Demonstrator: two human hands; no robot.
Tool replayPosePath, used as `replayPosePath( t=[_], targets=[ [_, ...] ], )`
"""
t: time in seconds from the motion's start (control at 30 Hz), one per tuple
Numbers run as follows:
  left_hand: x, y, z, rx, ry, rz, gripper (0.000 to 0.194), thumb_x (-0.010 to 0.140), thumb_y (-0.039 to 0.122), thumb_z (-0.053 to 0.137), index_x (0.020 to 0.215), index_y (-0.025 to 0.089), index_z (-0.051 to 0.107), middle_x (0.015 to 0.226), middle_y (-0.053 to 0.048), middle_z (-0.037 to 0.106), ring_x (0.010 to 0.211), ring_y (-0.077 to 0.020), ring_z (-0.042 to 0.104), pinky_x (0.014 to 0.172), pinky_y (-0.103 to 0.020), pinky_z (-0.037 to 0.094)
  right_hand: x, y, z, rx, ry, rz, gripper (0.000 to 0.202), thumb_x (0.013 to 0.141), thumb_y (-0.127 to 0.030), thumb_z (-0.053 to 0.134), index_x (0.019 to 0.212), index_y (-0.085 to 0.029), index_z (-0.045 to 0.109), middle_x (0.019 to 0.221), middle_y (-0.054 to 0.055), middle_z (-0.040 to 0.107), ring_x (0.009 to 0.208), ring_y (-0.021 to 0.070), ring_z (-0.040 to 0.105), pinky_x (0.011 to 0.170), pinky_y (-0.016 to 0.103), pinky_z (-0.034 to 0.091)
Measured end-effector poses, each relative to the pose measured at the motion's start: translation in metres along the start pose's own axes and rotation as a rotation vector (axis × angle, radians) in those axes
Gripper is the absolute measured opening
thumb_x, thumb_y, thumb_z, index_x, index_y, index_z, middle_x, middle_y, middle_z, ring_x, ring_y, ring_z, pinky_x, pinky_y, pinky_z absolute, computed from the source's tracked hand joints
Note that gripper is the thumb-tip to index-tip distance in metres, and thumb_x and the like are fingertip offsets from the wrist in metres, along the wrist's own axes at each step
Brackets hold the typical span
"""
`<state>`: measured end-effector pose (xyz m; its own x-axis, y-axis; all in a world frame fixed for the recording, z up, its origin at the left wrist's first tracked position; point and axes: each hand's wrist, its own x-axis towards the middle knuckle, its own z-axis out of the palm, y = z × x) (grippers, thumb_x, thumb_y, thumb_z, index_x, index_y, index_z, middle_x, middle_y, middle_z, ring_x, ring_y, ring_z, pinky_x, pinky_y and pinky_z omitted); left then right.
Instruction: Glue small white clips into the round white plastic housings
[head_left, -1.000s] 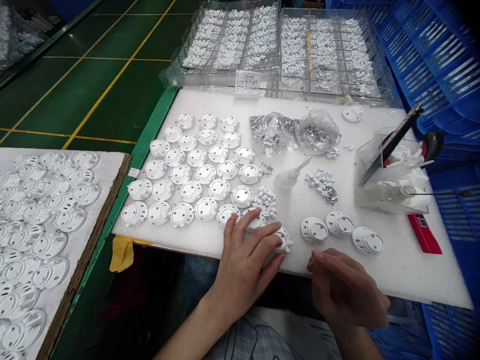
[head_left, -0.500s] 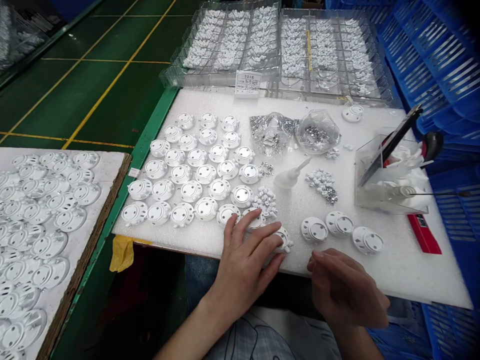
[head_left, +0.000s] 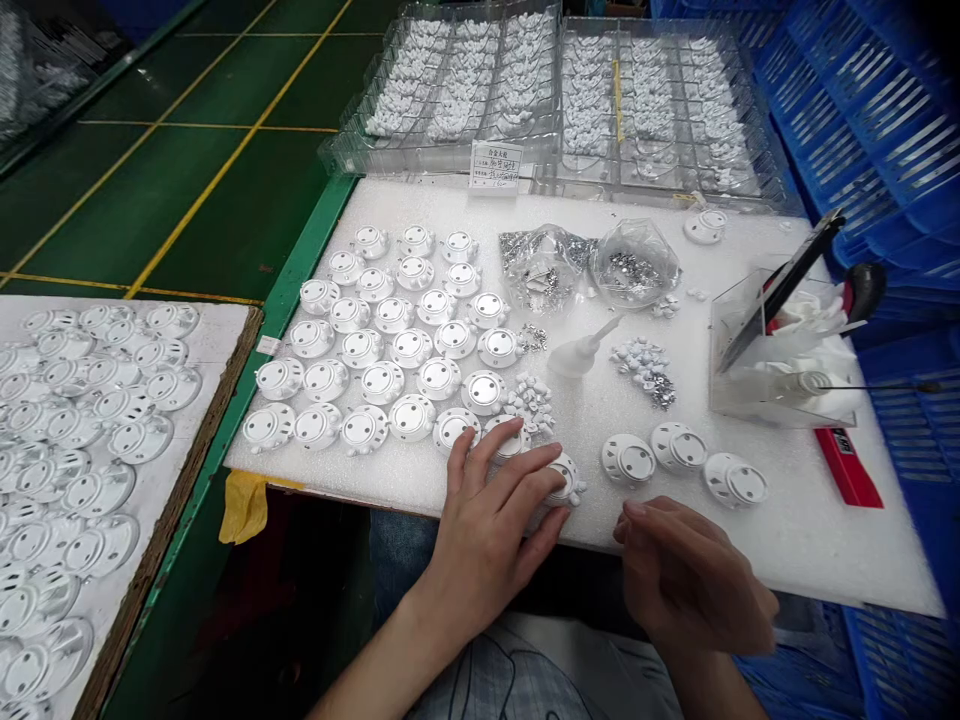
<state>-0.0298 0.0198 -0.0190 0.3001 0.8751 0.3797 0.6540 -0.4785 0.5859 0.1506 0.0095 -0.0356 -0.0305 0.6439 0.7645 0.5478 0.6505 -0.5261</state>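
Observation:
My left hand (head_left: 495, 510) rests at the front edge of the white foam board (head_left: 570, 410). Its thumb and forefingers hold a white round part (head_left: 564, 478) against the foam, partly covering it; small white knobs show on the part's right side. The other fingers reach over a neighbouring round part (head_left: 508, 438). My right hand (head_left: 694, 575) hovers in front of the board, thumb and fingertips pinched together; whatever is between them cannot be made out. Beyond it lie three white round parts, one of them a flat-topped disc (head_left: 628, 460). A small heap of white pieces (head_left: 531, 403) sits above my left fingers.
Rows of round parts (head_left: 382, 382) fill the board's left. A squeeze bottle (head_left: 576, 355), bags of metal bits (head_left: 636, 265) and a clear tool box (head_left: 784, 345) stand behind. Clear trays (head_left: 465, 80) line the back; blue crates (head_left: 862, 120) rise at right.

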Motion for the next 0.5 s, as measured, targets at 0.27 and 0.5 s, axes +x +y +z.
replayPosePath(
  t=[0.27, 0.5],
  targets=[
    [0.0001, 0.0002, 0.0009, -0.007, 0.002, 0.000, 0.010, 0.098, 0.019, 0.067, 0.103, 0.024, 0.059, 0.123, 0.001, 0.078, 0.135, -0.0272, 0.055, 0.125, -0.042, 0.017, 0.0012, 0.0005, 0.0005, 0.001, -0.003, 0.016, 0.054, 0.080, 0.010, 0.063, 0.128, -0.015, 0.067, 0.073, -0.001, 0.065, 0.058, 0.0120, 0.063, 0.049, 0.025, 0.054],
    [0.0001, 0.0000, 0.0010, -0.013, 0.006, 0.001, 0.011, 0.098, 0.019, 0.068, 0.104, 0.024, 0.060, 0.122, 0.001, 0.078, 0.135, -0.0266, 0.055, 0.125, -0.041, 0.017, -0.0023, 0.0006, 0.0000, -0.002, 0.009, 0.013, 0.058, 0.080, 0.010, 0.064, 0.132, -0.016, 0.066, 0.075, -0.001, 0.066, 0.060, 0.0123, 0.063, 0.050, 0.026, 0.054]
  ],
)
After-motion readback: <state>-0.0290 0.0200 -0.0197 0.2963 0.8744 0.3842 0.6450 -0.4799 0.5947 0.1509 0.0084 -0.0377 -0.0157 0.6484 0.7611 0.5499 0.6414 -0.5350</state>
